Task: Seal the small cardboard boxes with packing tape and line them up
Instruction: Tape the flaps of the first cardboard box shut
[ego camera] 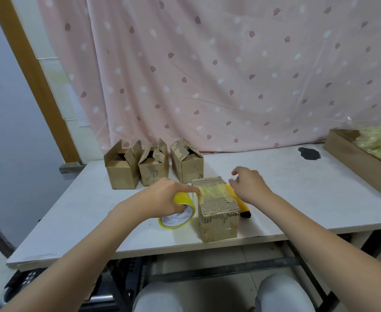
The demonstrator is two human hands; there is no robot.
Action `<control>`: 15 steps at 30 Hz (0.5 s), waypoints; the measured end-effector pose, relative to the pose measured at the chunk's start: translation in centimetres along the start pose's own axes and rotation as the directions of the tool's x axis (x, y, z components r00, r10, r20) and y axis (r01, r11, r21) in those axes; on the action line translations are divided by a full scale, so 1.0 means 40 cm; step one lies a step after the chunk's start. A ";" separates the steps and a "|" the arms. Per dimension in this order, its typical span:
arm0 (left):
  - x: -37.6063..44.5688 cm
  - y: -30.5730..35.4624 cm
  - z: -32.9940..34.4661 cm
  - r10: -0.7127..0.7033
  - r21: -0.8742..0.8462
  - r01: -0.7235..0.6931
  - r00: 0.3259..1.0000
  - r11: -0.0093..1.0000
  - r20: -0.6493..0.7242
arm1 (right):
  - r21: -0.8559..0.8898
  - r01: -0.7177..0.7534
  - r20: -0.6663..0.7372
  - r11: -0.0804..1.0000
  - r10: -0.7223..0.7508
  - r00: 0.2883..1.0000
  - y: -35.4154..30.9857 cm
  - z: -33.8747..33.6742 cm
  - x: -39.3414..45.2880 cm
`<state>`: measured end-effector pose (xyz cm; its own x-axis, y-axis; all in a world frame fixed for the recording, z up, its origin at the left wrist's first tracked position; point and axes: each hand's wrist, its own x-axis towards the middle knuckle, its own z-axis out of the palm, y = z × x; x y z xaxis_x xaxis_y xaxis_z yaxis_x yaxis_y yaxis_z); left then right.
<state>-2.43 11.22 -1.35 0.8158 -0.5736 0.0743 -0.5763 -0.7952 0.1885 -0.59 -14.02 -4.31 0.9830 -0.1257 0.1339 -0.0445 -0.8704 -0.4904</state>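
Here, on the white worktop (297, 199) before a pink curtain (230, 75), the left hand (162, 197) holds the tape roll (180, 212) beside the box (217, 210), forefinger on its taped top, right hand (248, 185) loosely curled above, empty

bare forearms, no sleeves, no rings or watch on either hand; light grey trousers (284, 293) over both knees

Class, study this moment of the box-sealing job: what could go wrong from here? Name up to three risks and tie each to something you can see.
1. The left hand grips the tape roll while its forefinger pins the strip to the box; a slip could lift or wrinkle it.
2. The box sits near the table front edge and might be pushed off.
3. The right hand hovers by the yellow cutter, which could be knocked.
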 end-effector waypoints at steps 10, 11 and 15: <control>-0.024 -0.003 -0.007 -0.027 0.028 0.025 0.998 0.999 0.051 | -0.350 0.019 0.331 0.937 0.105 0.938 0.017 0.062 0.034; -0.026 -0.007 -0.003 -0.027 0.027 0.025 0.999 0.999 0.046 | -0.308 -0.017 0.329 0.951 0.123 0.936 0.017 0.053 0.039; -0.024 -0.020 0.006 -0.017 0.008 0.017 1.000 1.000 0.023 | 0.013 -0.115 0.192 0.993 0.110 0.975 -0.026 -0.021 0.024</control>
<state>-2.77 12.35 -1.82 0.8240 -0.5645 0.0488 -0.5631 -0.8061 0.1818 0.26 -13.62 -2.96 0.9879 -0.1271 -0.0893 -0.1551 -0.8438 -0.5137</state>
